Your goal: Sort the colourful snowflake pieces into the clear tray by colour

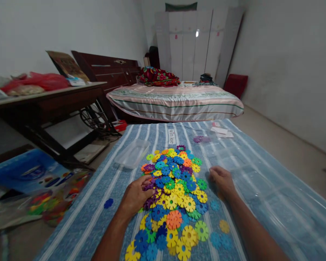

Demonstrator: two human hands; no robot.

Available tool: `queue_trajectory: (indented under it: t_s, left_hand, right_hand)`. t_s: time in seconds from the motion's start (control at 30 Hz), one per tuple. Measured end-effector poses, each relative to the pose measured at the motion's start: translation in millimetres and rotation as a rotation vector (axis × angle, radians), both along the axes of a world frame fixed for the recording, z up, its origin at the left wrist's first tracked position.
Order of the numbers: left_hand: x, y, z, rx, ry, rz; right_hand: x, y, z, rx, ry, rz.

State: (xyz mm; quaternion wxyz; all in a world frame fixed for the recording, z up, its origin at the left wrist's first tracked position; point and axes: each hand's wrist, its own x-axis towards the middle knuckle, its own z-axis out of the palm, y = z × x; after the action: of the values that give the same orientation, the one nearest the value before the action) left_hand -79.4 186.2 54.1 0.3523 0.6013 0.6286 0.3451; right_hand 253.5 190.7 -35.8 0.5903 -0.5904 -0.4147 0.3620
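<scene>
L hand (136, 195) curled, fingertips in pile of snowflake discs (176, 188), pinching purple ones. R hand (222, 181) loosely closed at pile's R edge, holding nothing visible. Clear plastic tub (132, 153) beyond L hand.

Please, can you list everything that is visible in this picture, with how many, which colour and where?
flat plastic snowflake-shaped discs: many; yellow, blue, green, orange, purple; heaped on the cloth
blue white-striped cloth: one; under everything near
single blue disc: one; apart, left of the heap
clear plastic tub: one; see-through; left of the heap's far end
clear plastic wrapping: see-through; right of the heap
bed with striped cover: one; behind
white wardrobe: one; far wall
dark wooden table: one; left
left hand: on the heap's left edge, fingers on purple discs
right hand: beside the heap's right edge
</scene>
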Motion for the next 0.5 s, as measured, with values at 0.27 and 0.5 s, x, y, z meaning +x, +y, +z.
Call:
queue_trajectory:
  t_s: [0.27, 0.5]
  left_hand:
    - [1, 3, -1.6, -0.068, -0.074, 0.057]
    - [-15, 0, 2.4, -0.11, -0.113, 0.132]
  right_hand:
    - [0, 6, -1.9, 0.025, -0.003, 0.019]
    - [0, 6, -5.8, 0.014, -0.017, 0.029]
